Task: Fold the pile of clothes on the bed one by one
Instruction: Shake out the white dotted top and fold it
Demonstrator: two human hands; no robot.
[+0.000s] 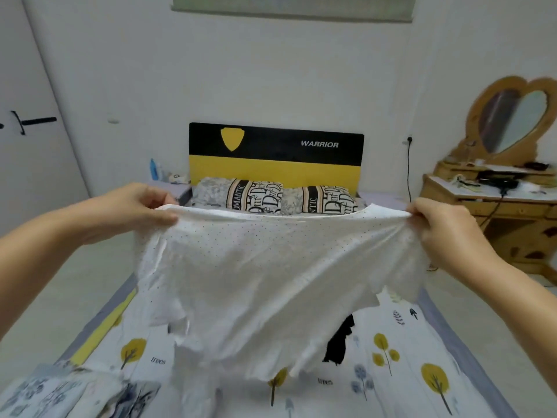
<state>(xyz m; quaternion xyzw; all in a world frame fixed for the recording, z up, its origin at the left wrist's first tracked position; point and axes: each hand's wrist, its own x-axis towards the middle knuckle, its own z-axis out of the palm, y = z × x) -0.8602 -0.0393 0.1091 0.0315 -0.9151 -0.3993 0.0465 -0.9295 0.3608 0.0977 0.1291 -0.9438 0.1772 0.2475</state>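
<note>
Both hands grip the top edge of a white, finely dotted cotton garment (265,276), the left hand (135,208) at nine o'clock and the right hand (443,227) at three o'clock, fingers curled round the cloth so it hangs spread above the bed with the tree-print sheet (416,366). A black garment (339,342) lies on the sheet behind its lower right edge, patterned folded clothes (69,393) sit at seven o'clock, and two lettered pillows (271,196) rest at twelve o'clock

This was a home bedroom: a bed (391,342) with a tree-print sheet stood against a white wall, with a black-and-yellow headboard (275,156) and two patterned pillows (241,196). To the right stood a wooden dressing table (494,206) with a heart-shaped mirror (512,120).
</note>
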